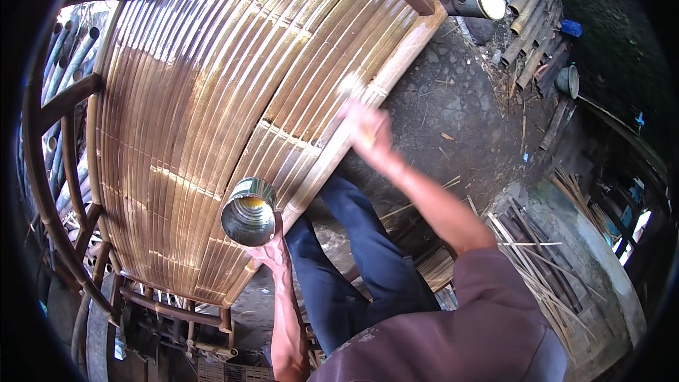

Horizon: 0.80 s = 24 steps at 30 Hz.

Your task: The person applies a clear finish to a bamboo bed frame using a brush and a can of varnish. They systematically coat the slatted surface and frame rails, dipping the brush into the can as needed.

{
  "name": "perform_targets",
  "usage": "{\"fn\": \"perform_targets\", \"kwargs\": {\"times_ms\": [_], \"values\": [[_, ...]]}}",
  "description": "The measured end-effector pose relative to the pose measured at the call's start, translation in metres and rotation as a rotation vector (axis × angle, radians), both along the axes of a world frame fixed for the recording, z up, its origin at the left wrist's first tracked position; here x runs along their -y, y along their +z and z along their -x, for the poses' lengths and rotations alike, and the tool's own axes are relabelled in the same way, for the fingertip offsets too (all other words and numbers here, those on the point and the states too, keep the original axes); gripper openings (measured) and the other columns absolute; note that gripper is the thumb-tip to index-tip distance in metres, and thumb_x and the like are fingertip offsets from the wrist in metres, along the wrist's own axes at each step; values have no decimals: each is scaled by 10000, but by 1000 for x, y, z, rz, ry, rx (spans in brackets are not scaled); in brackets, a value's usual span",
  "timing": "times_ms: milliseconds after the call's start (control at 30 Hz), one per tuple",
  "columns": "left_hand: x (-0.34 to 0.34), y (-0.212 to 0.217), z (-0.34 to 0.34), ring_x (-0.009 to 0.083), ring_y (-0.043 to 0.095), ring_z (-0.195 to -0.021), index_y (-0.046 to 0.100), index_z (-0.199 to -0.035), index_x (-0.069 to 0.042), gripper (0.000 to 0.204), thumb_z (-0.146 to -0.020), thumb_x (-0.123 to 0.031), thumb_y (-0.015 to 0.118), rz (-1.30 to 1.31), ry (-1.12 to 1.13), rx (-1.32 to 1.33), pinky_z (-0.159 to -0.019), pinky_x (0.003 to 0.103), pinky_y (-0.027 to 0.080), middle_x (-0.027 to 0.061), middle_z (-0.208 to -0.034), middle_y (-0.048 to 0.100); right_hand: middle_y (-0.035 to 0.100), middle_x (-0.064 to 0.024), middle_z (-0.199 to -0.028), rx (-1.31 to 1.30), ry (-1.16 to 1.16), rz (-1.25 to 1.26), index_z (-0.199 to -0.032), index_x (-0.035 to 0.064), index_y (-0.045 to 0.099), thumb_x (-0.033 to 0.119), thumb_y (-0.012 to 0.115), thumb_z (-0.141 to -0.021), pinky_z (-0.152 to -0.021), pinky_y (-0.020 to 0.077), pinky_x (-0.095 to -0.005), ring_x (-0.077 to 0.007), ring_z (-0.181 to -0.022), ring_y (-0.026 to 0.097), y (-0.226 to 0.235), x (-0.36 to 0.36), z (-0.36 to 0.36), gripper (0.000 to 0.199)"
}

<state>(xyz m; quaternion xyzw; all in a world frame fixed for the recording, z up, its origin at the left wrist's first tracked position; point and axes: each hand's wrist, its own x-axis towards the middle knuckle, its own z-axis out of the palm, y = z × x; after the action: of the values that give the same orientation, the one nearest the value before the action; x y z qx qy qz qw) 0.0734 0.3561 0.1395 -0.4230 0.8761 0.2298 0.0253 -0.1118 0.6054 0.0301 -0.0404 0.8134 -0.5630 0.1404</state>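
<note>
From where I stand: person leaning over a large bamboo slatted panel (pixel 173 148), which runs from the top of the view down to the lower left. Left hand (pixel 271 246) has its fingers curled about a shiny metal tin (pixel 247 221), gripping it low on its near right side. Tin's open mouth shows, ridged walls inside, an amber-yellow patch within. It sits over the panel's near edge, by the pale bamboo border pole (pixel 338 147); can't tell if it touches the slats or is held just above them.

Right hand (pixel 368 127) is out ahead at the same border, farther along, arm stretched, motion-blurred. Small pale thing (pixel 351 87) at its fingertips, over the slats, too smeared to name; fingers look bunched toward it, but can't tell how tightly they close, or whether they clasp it at all.

Slats glossy and bright toward the top, duller brown lower down. Curved bamboo framework (pixel 44 191) down the left side. Dark blue trousers (pixel 361 240) just below the border, brown shirt (pixel 438 318) nearest. Right side: grey ground (pixel 453 120), cut bamboo poles (pixel 527 21) piled at upper right, thin split strips (pixel 541 262) lower down
</note>
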Motion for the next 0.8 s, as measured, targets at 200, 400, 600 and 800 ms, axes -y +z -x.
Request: {"fn": "perform_targets", "kwargs": {"times_ms": [200,400,600,800], "values": [[5,10,-1,373,537,-1148,393,-1366,57,967,-629,-304,905,-58,-19,-74,-991,467,413,234,-1290,529,715,-36,-963,723,158,-252,-938,133,725,225,623,-909,-816,555,-317,-132,-892,667,47,2,56,140],[-1,-3,4,335,550,-1147,370,-1381,24,944,-633,-230,889,-92,19,-139,-1007,452,421,199,-1289,534,710,-89,-987,32,-233,-230,-972,113,677,61,504,-919,-816,592,-366,-197,-836,686,17,-44,100,188],[-11,-3,21,329,539,-1169,366,-1398,9,953,-628,-218,879,-69,-3,-188,-1009,450,421,195,-1309,516,700,-54,-1006,163,398,-67,-1075,163,704,243,554,-936,-790,548,-275,-130,-900,660,15,13,58,219],[-16,-13,35,322,545,-1154,383,-1372,14,912,-636,-214,871,-125,-42,-196,-996,443,427,189,-1286,526,682,-93,-876,-155,-259,-258,-1005,28,643,309,452,-997,-650,532,-262,-118,-737,635,2,-87,261,340]]}}
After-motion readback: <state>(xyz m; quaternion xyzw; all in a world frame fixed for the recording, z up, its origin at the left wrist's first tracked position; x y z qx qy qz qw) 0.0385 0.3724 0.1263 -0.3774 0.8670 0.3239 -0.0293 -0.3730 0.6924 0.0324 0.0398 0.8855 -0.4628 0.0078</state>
